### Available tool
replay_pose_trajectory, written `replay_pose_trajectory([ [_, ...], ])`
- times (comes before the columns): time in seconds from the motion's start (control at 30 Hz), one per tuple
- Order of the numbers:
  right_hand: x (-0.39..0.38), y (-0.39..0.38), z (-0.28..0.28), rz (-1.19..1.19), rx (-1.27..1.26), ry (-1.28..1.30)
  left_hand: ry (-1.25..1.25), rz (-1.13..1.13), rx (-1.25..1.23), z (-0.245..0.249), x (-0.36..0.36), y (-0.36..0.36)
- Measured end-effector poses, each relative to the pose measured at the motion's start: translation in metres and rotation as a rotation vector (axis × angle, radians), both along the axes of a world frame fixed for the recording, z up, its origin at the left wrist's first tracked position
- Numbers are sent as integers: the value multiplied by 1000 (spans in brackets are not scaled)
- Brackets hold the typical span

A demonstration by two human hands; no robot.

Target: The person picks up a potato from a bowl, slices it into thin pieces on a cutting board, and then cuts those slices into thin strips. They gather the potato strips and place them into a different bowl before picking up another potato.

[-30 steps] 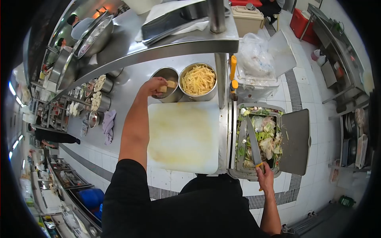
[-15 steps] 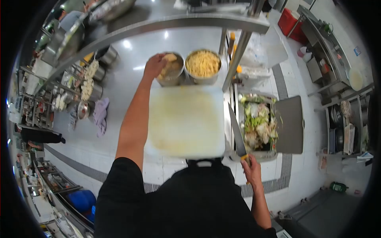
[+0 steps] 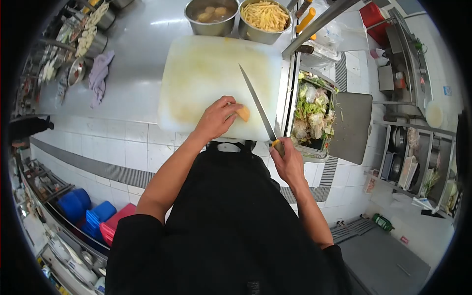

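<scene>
My left hand (image 3: 216, 118) is closed around a peeled potato piece (image 3: 243, 114) at the near right part of the white cutting board (image 3: 206, 69). In my right hand (image 3: 290, 164) is the yellow-banded handle of a long kitchen knife (image 3: 256, 101). Its blade slants up and to the left over the board's right side, a short way from the potato. Beyond the board stands a metal pot (image 3: 210, 27) with peeled potatoes in cloudy liquid. To its right, another metal pot (image 3: 260, 35) is heaped with potato strips (image 3: 265, 15).
Right of the board is a bin of vegetable scraps (image 3: 314, 110) with its grey lid (image 3: 351, 128) folded aside. Yellow-handled tools (image 3: 306, 20) stand by a metal post (image 3: 324, 24). A lilac cloth (image 3: 101, 78) and several metal containers lie on the counter's left.
My left hand has come back from the potato pot to the board, bringing a potato piece. The knife in my right hand has swung left over the board. The view has tilted down.
</scene>
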State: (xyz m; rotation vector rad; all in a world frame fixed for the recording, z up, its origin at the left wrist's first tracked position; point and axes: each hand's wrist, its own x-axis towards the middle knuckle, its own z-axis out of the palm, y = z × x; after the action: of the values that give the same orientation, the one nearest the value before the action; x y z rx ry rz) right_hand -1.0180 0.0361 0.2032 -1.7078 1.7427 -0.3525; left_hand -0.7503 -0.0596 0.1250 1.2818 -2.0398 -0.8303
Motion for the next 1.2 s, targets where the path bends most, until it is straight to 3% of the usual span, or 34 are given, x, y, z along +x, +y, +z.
replay_pose_trajectory([
  [0.23, 9, -18, 0, 51, -176, -3, 108, 127, -147, -7, -7, 20],
  [0.3, 9, -25, 1, 138, 14, 106, 113, 157, -148, -9, -10, 25],
  [0.4, 3, -28, -11, 216, 100, 202, 141, 198, -184, -12, -14, 24],
  [0.57, -8, -22, 23, 278, 140, 147, 132, 227, -184, -11, -18, 20],
  [0.93, -24, -7, 85, 428, 246, 289, 138, 244, -169, -13, -21, 18],
  [1.03, -14, -19, 74, 451, 237, 313, 135, 254, -167, -14, -21, 18],
  [1.2, 26, -55, -13, 450, 79, 246, 144, 260, -175, -16, -23, 18],
])
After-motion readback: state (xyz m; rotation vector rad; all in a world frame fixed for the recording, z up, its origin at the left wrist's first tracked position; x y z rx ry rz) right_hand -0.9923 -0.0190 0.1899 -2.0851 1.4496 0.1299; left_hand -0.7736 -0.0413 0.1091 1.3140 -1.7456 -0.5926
